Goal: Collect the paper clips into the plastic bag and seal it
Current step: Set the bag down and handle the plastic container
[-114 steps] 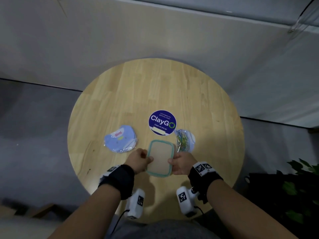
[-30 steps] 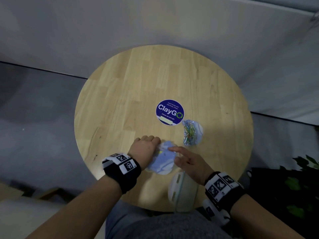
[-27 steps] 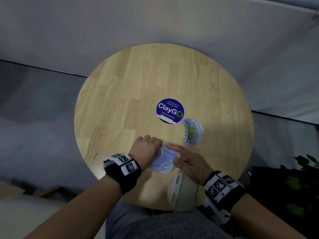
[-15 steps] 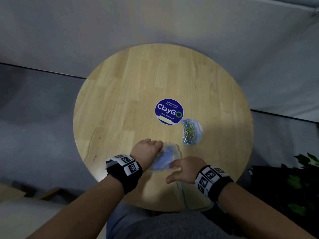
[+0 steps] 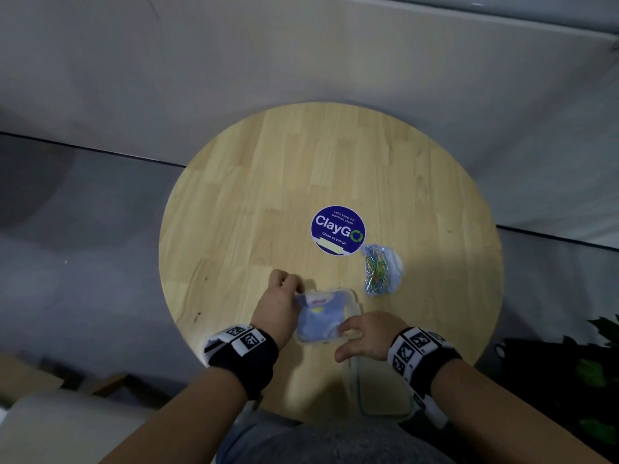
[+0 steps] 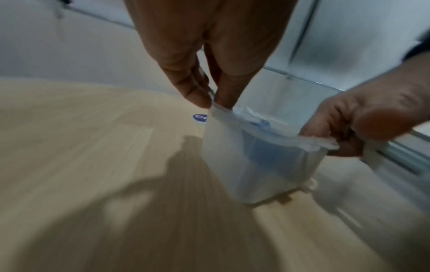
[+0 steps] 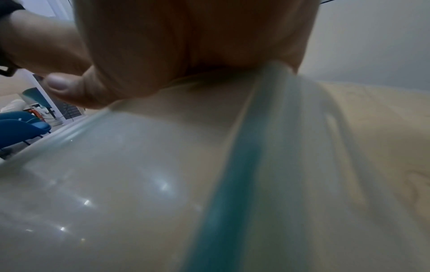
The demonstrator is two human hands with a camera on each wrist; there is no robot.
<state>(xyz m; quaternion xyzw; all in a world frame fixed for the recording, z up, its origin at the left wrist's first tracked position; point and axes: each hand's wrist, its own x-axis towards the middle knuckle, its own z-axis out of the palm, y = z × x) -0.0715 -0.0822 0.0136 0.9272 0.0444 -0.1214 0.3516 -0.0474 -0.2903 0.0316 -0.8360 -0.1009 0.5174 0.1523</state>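
A heap of coloured paper clips (image 5: 378,271) lies on a small clear bag on the round wooden table (image 5: 301,169), right of centre. Near the front edge stands a clear plastic container (image 5: 352,296) with a blue printed plastic bag (image 5: 320,316) inside it. My left hand (image 5: 279,301) pinches the container's far left corner between thumb and finger, seen close in the left wrist view (image 6: 210,100). My right hand (image 5: 361,334) curls its fingers on the container's near right rim (image 6: 325,145). Both hands are well short of the clips.
The container's lid (image 5: 385,396) with a teal seal lies under my right wrist at the table's near edge and fills the right wrist view (image 7: 163,184). A round blue ClayGo sticker (image 5: 337,229) marks the table's middle. A plant (image 5: 596,363) stands at the right.
My right hand has drawn back from the bag's top to the container's near right rim. The left hand stays at the container's left side. The clips have not moved.
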